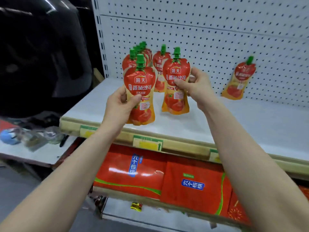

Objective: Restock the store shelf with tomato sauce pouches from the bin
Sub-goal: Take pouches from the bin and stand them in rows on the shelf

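My left hand (pixel 119 108) grips a red tomato sauce pouch (pixel 142 84) with a green cap, held upright above the front of the white shelf (pixel 250 124). My right hand (pixel 195 87) grips a second pouch (pixel 175 97) by its right side; whether its base touches the shelf I cannot tell. Behind them a row of several pouches (pixel 133 61) stands at the back left, with one more pouch (pixel 160 64) beside it. A single pouch (pixel 239 79) leans against the pegboard at the right. The bin is out of view.
White pegboard (pixel 217 30) backs the shelf. Price tags (pixel 148 143) line the shelf's front edge. Red cartons (pixel 192 181) fill the lower shelf. A low table (pixel 33 153) with small clutter stands at the left, under a large black object (pixel 41 56).
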`<state>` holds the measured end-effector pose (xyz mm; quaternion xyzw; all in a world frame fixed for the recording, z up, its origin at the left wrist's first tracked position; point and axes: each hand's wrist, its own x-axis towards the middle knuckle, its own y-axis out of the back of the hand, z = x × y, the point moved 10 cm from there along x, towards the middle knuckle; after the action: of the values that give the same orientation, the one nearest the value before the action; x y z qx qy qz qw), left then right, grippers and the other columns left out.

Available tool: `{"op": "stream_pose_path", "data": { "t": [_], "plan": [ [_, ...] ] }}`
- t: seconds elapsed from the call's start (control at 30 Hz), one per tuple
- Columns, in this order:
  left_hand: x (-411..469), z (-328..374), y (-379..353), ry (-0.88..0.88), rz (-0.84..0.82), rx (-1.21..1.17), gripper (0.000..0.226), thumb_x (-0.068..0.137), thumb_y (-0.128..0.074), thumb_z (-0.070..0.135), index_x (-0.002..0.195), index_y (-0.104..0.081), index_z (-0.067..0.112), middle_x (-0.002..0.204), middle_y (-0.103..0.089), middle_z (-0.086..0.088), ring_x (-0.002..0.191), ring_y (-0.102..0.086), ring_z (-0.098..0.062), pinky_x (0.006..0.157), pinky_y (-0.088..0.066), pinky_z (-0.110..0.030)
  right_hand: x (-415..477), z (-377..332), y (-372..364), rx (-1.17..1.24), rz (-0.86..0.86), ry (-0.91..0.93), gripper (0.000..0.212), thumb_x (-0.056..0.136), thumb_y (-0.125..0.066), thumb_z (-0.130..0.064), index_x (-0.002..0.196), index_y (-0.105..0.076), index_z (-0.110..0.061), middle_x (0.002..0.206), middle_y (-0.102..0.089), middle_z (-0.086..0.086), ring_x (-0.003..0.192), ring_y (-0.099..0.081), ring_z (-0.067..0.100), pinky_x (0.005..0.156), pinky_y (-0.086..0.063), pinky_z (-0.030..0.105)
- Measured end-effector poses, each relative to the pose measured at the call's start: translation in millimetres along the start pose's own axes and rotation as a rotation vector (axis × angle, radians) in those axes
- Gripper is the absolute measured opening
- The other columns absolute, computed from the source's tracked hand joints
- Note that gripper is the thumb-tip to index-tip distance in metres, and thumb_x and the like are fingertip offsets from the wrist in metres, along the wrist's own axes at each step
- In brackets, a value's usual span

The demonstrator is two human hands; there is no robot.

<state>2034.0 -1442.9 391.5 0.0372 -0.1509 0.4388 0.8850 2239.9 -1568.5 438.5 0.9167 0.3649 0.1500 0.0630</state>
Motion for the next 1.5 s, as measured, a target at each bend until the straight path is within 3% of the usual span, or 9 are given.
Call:
{"op": "stream_pose_path", "data": {
  "t": [0.13,0.3,0.57,0.87,1.0,1.1,1.2,1.4,1.5],
  "plan": [
    [23,-16,-1,0.043,0.014,-0.007,0.027,0.089,-0.064,0.010,0.115,-0.064,0.016,0.108,-0.073,-0.002,0.101,-0.069,-0.015,0.086,-0.055,-0.029,54,34,-15,0.010,0.005,-0.050,0.029,0.083,-0.076,-0.010,0.107,-0.061,-0.019,0.097,-0.074,0.005,0.086,-0.073,0.018,0.071,-0.058,0.034],
    [37,-34,-2,0.084,0.033,-0.003,0.025,0.089,-0.065,0.010,0.114,-0.064,0.013,0.101,-0.074,0.005,0.092,-0.071,-0.009,0.075,-0.055,-0.019,98,64,-30,0.011,0.035,-0.064,0.024,0.080,-0.077,-0.016,0.097,-0.063,-0.026,0.100,-0.074,0.009,0.092,-0.073,0.026,0.084,-0.059,0.053],
    [51,-44,-11,0.097,-0.004,-0.008,0.028,0.089,-0.065,0.012,0.117,-0.063,0.011,0.105,-0.074,0.002,0.096,-0.070,-0.011,0.076,-0.055,-0.020,142,76,-47,-0.034,0.091,-0.072,0.021,0.078,-0.077,-0.028,0.089,-0.061,-0.037,0.102,-0.075,-0.002,0.092,-0.072,0.020,0.086,-0.058,0.049],
    [55,-49,-19,0.096,-0.035,-0.029,0.031,0.090,-0.064,0.013,0.121,-0.062,0.011,0.109,-0.073,0.000,0.101,-0.069,-0.013,0.082,-0.056,-0.024,140,69,-46,-0.105,0.084,-0.046,0.038,0.080,-0.077,-0.030,0.114,-0.061,-0.024,0.106,-0.071,-0.004,0.094,-0.069,0.014,0.089,-0.057,0.042],
    [54,-49,-24,0.098,-0.046,-0.043,0.030,0.090,-0.064,0.013,0.120,-0.062,0.011,0.110,-0.073,0.000,0.101,-0.069,-0.012,0.083,-0.056,-0.024,101,26,-14,-0.152,0.235,0.045,0.039,0.087,-0.069,-0.041,0.118,-0.057,-0.021,0.095,-0.062,-0.008,0.082,-0.060,0.005,0.075,-0.052,0.030],
    [54,-48,-34,0.097,-0.066,-0.051,0.028,0.090,-0.064,0.014,0.118,-0.062,0.013,0.110,-0.073,0.001,0.103,-0.069,-0.013,0.087,-0.056,-0.028,62,7,-33,-0.059,-0.065,0.050,0.028,0.094,-0.060,-0.045,0.102,-0.065,-0.019,0.091,-0.069,-0.004,0.080,-0.065,0.009,0.066,-0.053,0.028],
    [52,-47,-50,0.099,-0.109,-0.048,0.029,0.090,-0.065,0.015,0.119,-0.062,0.015,0.112,-0.072,0.001,0.105,-0.068,-0.013,0.088,-0.055,-0.027,34,7,-47,-0.114,-0.287,0.081,0.018,0.093,-0.066,-0.028,0.107,-0.068,-0.017,0.094,-0.074,0.002,0.080,-0.069,0.012,0.063,-0.056,0.025],
    [45,-50,-57,0.077,-0.076,0.102,0.035,0.089,-0.066,0.021,0.123,-0.060,0.018,0.110,-0.069,0.008,0.102,-0.066,-0.004,0.088,-0.054,-0.023,37,18,-12,-0.046,-0.076,0.085,0.013,0.091,-0.067,-0.013,0.102,-0.070,-0.006,0.084,-0.074,0.004,0.072,-0.068,0.011,0.061,-0.054,0.023],
    [43,-60,-53,0.075,-0.075,0.274,0.037,0.090,-0.065,0.022,0.126,-0.059,0.019,0.118,-0.064,0.007,0.108,-0.060,-0.008,0.095,-0.050,-0.027,46,24,0,-0.041,0.009,0.072,0.003,0.092,-0.067,-0.013,0.093,-0.069,-0.014,0.078,-0.072,-0.001,0.065,-0.067,0.002,0.057,-0.051,0.016]
  ]
}}
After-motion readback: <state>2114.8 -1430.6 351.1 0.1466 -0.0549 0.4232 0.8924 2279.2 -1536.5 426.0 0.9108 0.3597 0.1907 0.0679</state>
